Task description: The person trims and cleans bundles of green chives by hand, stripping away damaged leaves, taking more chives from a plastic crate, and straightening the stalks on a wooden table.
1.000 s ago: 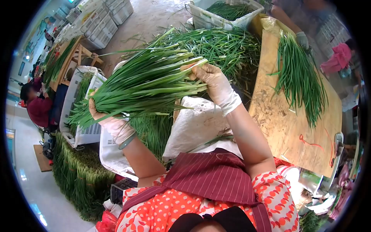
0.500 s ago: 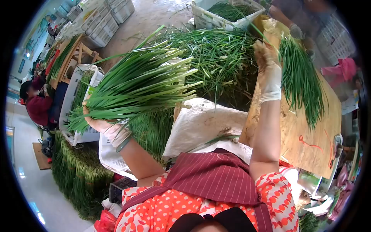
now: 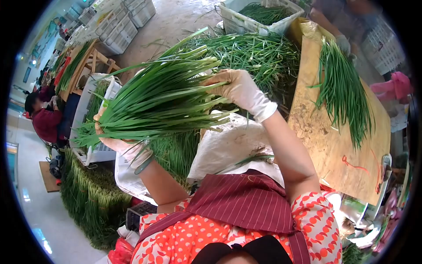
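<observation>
A thick bunch of garlic chives (image 3: 154,92) fans out in front of me, pale stalk ends to the right. My left hand (image 3: 121,143), in a whitish glove, is wrapped round its leafy end. At the pale stalk ends, my gloved right hand (image 3: 239,88) has its fingers closed on some of the stalks; the fingertips are partly hidden. Behind the bunch lies a heap of loose chives (image 3: 255,57). Another bunch of chives (image 3: 345,92) rests on the wooden board (image 3: 321,127) to my right.
White crates (image 3: 239,24) stand behind the heap, with more stacked crates (image 3: 116,35) at the back left. Tied chive bundles (image 3: 94,193) stand on the floor at left. A white sack (image 3: 233,136) lies before me. Co-workers (image 3: 46,119) are at far left and upper right.
My right hand has come left from the board's far edge to the stalk ends of the held bunch. A long loose stalk near that hand is no longer seen there. The left hand keeps its hold.
</observation>
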Demonstrator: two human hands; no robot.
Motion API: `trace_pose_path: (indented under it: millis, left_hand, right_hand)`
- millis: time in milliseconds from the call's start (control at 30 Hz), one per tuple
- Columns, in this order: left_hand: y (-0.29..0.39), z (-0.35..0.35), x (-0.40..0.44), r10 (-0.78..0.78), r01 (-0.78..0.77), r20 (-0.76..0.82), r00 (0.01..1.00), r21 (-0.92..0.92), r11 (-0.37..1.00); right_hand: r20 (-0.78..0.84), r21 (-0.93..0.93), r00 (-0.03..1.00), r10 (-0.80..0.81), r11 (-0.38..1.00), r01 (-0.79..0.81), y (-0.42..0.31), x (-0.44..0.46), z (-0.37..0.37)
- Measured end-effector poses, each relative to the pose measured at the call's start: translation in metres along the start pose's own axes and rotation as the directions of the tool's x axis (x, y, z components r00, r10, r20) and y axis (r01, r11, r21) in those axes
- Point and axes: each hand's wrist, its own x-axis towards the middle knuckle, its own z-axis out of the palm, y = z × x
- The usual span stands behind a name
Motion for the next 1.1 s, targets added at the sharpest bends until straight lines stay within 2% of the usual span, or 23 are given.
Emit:
trace_pose_path:
  millis: [33, 67, 133, 167, 200, 267, 300, 333, 400, 467, 500, 567, 700, 733, 767, 800, 867, 900, 933, 1000, 1067, 1100]
  left_hand:
    - [-0.001, 0.0, 0.0, -0.029, 0.03, 0.026, 0.999, -0.035, 0.999]
    - [-0.001, 0.0, -0.001, -0.058, 0.062, 0.052, 0.997, -0.068, 0.996]
    - [0.0, -0.004, 0.002, -0.041, 0.042, 0.054, 0.998, -0.014, 0.999]
    - [0.0, -0.006, 0.003, -0.026, 0.023, 0.058, 0.998, 0.042, 0.999]
    - [-0.001, -0.007, 0.003, -0.026, 0.024, 0.057, 0.998, 0.041, 0.999]
    - [-0.003, -0.009, 0.003, 0.029, -0.058, 0.104, 0.994, 0.289, 0.956]
    - [-0.004, -0.008, 0.003, 0.029, -0.058, 0.102, 0.994, 0.291, 0.955]
    - [-0.005, -0.007, 0.003, 0.0, -0.023, 0.105, 0.995, 0.221, 0.975]
    - [-0.01, -0.003, 0.001, -0.029, 0.012, 0.108, 0.994, 0.148, 0.989]
    - [-0.018, 0.002, -0.002, 0.016, -0.03, 0.051, 0.999, 0.291, 0.956]
    - [-0.021, 0.001, -0.002, 0.015, -0.029, 0.049, 0.999, 0.291, 0.956]
    - [-0.025, -0.001, 0.0, -0.073, 0.07, 0.033, 0.997, 0.067, 0.995]
    - [-0.023, -0.006, -0.001, -0.081, 0.079, 0.021, 0.996, 0.077, 0.994]
    - [-0.022, -0.006, -0.003, -0.023, 0.027, -0.024, 0.999, 0.197, 0.98]
    - [-0.021, -0.006, -0.004, 0.04, -0.019, -0.06, 0.997, 0.317, 0.948]
    - [-0.02, -0.005, -0.005, 0.04, -0.019, -0.06, 0.997, 0.317, 0.948]
    - [-0.021, -0.003, -0.006, 0.12, -0.094, -0.057, 0.991, 0.338, 0.936]
    - [-0.021, -0.003, -0.006, 0.12, -0.093, -0.06, 0.991, 0.338, 0.937]
    - [-0.021, -0.003, -0.006, 0.083, -0.069, -0.038, 0.996, 0.275, 0.959]
    - [-0.02, -0.005, -0.004, 0.043, -0.039, -0.012, 0.999, 0.213, 0.976]
    - [-0.018, -0.01, -0.001, 0.131, -0.105, -0.059, 0.99, 0.321, 0.941]
    - [-0.019, -0.009, -0.001, 0.127, -0.102, -0.058, 0.99, 0.324, 0.941]
  right_hand:
    - [-0.04, 0.125, 0.999, -0.014, 0.992, 0.019, -0.003, -0.005, 0.005]
    - [-0.038, 0.124, 0.999, -0.013, 0.992, 0.018, 0.0, -0.006, 0.01]
    - [-0.19, 0.207, 0.975, -0.116, 0.966, 0.156, 0.011, -0.006, 0.02]
    - [-0.223, 0.285, 0.974, -0.043, 0.953, 0.107, 0.012, -0.007, 0.023]
    - [-0.223, 0.284, 0.974, -0.042, 0.953, 0.106, 0.012, -0.009, 0.025]
    - [-0.3, 0.513, 0.937, 0.179, 0.859, 0.001, 0.006, -0.012, 0.027]
    - [-0.393, 0.386, 0.917, 0.065, 0.917, 0.1, 0.005, -0.014, 0.027]
    - [-0.391, 0.387, 0.918, 0.066, 0.917, 0.098, 0.004, -0.014, 0.025]
    - [-0.498, 0.404, 0.862, -0.097, 0.853, 0.33, 0.003, -0.014, 0.017]
    - [-0.51, 0.351, 0.851, -0.128, 0.872, 0.342, 0.008, -0.013, 0.008]
    - [-0.547, 0.312, 0.819, -0.171, 0.867, 0.389, 0.008, -0.013, 0.005]
    - [-0.613, 0.254, 0.753, -0.239, 0.843, 0.474, 0.011, -0.011, -0.006]
    - [-0.803, 0.243, 0.586, -0.109, 0.838, 0.489, 0.029, -0.013, -0.053]
    - [-0.85, 0.238, 0.525, -0.05, 0.852, 0.466, 0.037, -0.014, -0.073]
    - [-0.833, 0.22, 0.553, 0.022, 0.93, 0.294, 0.039, -0.018, -0.087]
    - [-0.833, 0.22, 0.553, 0.022, 0.93, 0.294, 0.047, -0.018, -0.087]
    - [-0.734, -0.02, 0.678, -0.048, 0.999, 0.049, 0.053, -0.02, -0.079]
    - [-0.552, 0.023, 0.834, -0.008, 0.999, 0.025, 0.054, -0.028, -0.076]
    - [-0.32, 0.081, 0.947, 0.021, 0.997, 0.005, 0.037, -0.033, -0.067]
    - [-0.165, 0.217, 0.983, 0.082, 0.975, -0.045, 0.024, -0.031, -0.044]
    - [-0.048, 0.343, 0.999, -0.018, 0.939, 0.033, 0.018, -0.026, -0.028]
    - [-0.033, 0.511, 0.999, -0.016, 0.859, 0.03, 0.021, -0.022, -0.021]
